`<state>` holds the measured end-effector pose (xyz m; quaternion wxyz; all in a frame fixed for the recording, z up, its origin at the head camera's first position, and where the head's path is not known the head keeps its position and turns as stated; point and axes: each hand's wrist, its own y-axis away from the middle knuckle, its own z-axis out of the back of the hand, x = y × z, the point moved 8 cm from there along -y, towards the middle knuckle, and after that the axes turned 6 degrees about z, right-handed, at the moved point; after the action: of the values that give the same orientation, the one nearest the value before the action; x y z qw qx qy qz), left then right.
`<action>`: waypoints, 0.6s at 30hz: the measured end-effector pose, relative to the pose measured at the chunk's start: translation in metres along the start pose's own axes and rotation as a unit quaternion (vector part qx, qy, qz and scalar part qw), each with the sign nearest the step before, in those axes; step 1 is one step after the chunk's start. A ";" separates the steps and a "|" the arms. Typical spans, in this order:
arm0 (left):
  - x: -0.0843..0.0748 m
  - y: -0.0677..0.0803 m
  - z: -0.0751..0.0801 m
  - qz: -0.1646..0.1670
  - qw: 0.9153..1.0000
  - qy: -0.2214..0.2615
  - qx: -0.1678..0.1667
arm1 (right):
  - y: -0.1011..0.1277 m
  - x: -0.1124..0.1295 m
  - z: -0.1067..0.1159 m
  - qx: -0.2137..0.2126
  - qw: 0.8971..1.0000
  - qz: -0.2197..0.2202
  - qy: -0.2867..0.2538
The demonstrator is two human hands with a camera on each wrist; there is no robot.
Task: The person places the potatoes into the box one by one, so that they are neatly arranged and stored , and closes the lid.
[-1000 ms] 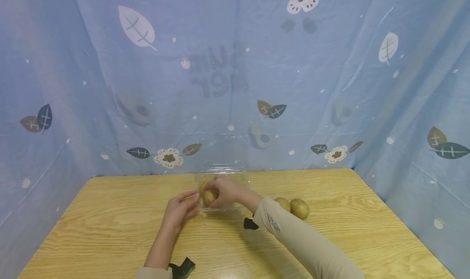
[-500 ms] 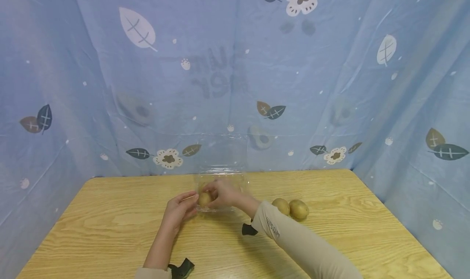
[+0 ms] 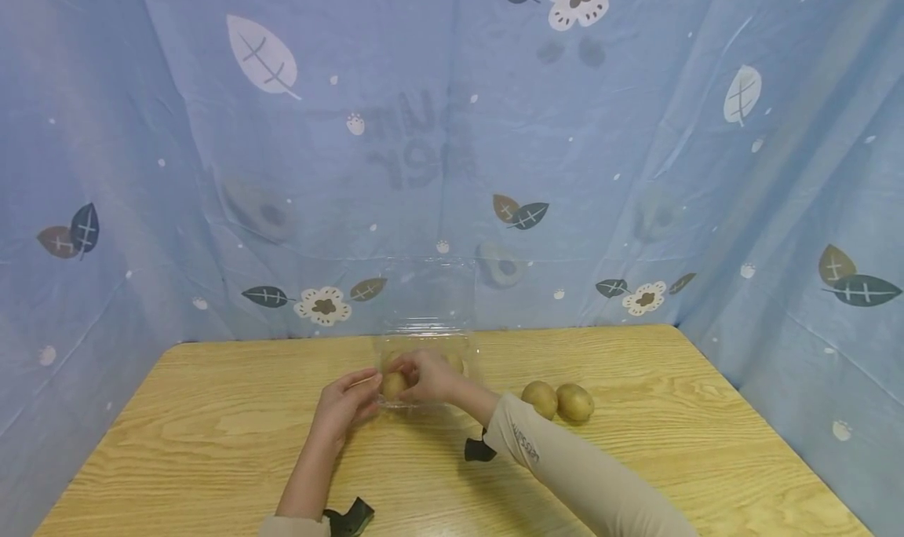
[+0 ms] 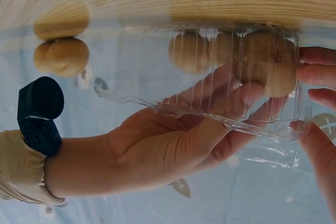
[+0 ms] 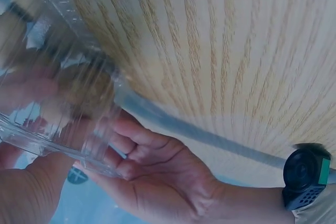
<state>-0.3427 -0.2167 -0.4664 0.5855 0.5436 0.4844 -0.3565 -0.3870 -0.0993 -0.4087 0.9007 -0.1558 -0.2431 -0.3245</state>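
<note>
A blue cloth backdrop [image 3: 438, 144] printed with leaves and flowers hangs behind and to both sides of the wooden desk [image 3: 212, 435]. Toward the desk's rear edge, near its middle, stands a clear plastic clamshell box [image 3: 428, 341] with its lid [image 3: 431, 290] raised upright against the cloth.

The person's right hand [image 3: 432, 376] reaches over the near rim of the box, its beige sleeve [image 3: 579, 474] running back toward the desk's front edge. Its fingers are curled round a potato [image 3: 393, 384] at the left end of the box; the left wrist view shows that potato [image 4: 270, 66] pressed against the ribbed wall from inside, with the right hand's fingers [image 4: 231, 108] wrapped under it. More potatoes lie deeper in the box [image 4: 189, 51].

The left hand [image 3: 348, 402] sits just beside the box's left end, fingers bent against the outer wall; in the right wrist view its fingers [image 5: 139, 145] curl round the box's rim [image 5: 63, 150], steadying it.

Two loose potatoes [image 3: 558, 400] lie touching each other on the desk to the right of the box, well apart from both hands. A dark wrist strap [image 3: 479, 449] shows on the right forearm and another [image 3: 351, 516] at the left wrist near the front edge.
</note>
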 end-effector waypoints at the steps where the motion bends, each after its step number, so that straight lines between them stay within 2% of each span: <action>1: 0.000 0.000 0.000 0.000 1.000 0.001 0.001 | 0.001 0.000 0.001 -0.003 1.000 0.001 -0.001; 12: -0.001 0.001 -0.003 -0.007 1.000 -0.002 0.001 | 0.014 -0.005 0.010 -0.025 0.996 0.006 -0.082; 18: 0.000 0.001 -0.001 -0.012 1.000 0.001 0.005 | 0.025 -0.006 0.025 -0.009 0.995 0.021 -0.102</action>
<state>-0.3419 -0.2152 -0.4655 0.5783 0.5406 0.4897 -0.3654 -0.3830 -0.0669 -0.3941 0.8762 -0.2014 -0.3276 -0.2906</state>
